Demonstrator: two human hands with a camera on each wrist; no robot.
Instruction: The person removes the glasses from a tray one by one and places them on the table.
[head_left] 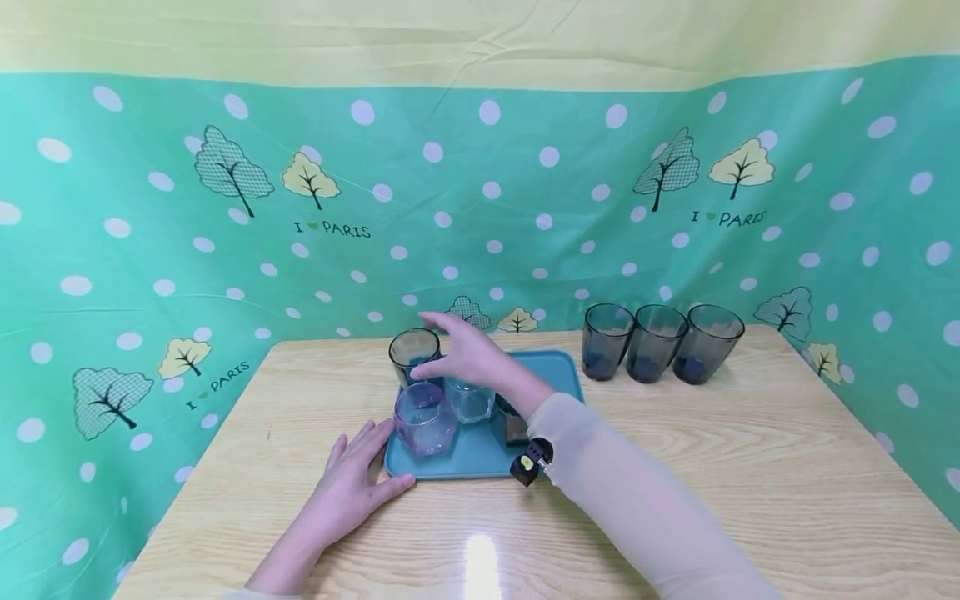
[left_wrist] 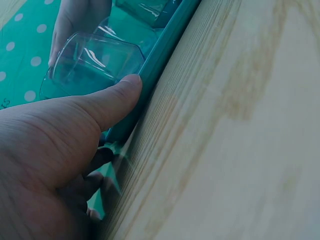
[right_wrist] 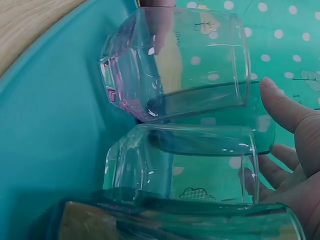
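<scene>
A blue tray (head_left: 480, 460) carries a pinkish clear glass (head_left: 424, 429), a clear glass (head_left: 471, 405) and a dark glass (head_left: 508, 427) partly under the right forearm. At the back left stands a smoky grey glass (head_left: 408, 343), its base hidden behind the pinkish glass. My right hand (head_left: 471, 354) reaches over the tray to this smoky glass, thumb and fingers spread about its rim. In the right wrist view, a gap shows between the thumb (right_wrist: 282, 106) and the fingers. My left hand (head_left: 347, 493) touches the tray's front left corner with fingers extended.
Three smoky grey glasses (head_left: 656, 343) stand in a row at the back right of the wooden table (head_left: 675, 467). A green dotted cloth (head_left: 465, 200) hangs behind the table. A small black charm (head_left: 525, 469) dangles from the right cuff above the tray's front edge.
</scene>
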